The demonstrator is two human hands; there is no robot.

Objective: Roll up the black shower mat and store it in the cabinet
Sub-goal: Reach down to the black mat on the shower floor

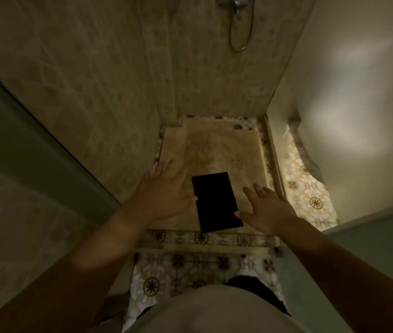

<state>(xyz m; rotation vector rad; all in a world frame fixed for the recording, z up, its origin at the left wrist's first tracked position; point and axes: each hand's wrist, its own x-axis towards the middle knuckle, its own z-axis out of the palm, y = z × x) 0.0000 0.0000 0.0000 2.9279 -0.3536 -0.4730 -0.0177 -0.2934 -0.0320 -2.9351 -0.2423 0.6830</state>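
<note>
A flat black rectangle, the black shower mat [215, 201], lies on the beige shower floor [221, 150], slightly turned. My left hand [164, 193] is spread open on its left, thumb tip at the mat's left edge. My right hand [266, 209] is spread open on its right, thumb at the mat's lower right edge. Neither hand grips it. No cabinet is in view.
Tiled shower walls [94, 80] rise on the left and behind. A shower hose [241, 32] hangs at the top. A low patterned threshold [202, 237] crosses in front of the shower floor. A white curved surface [358, 104] stands at the right. Patterned floor tiles [308, 195] lie beside it.
</note>
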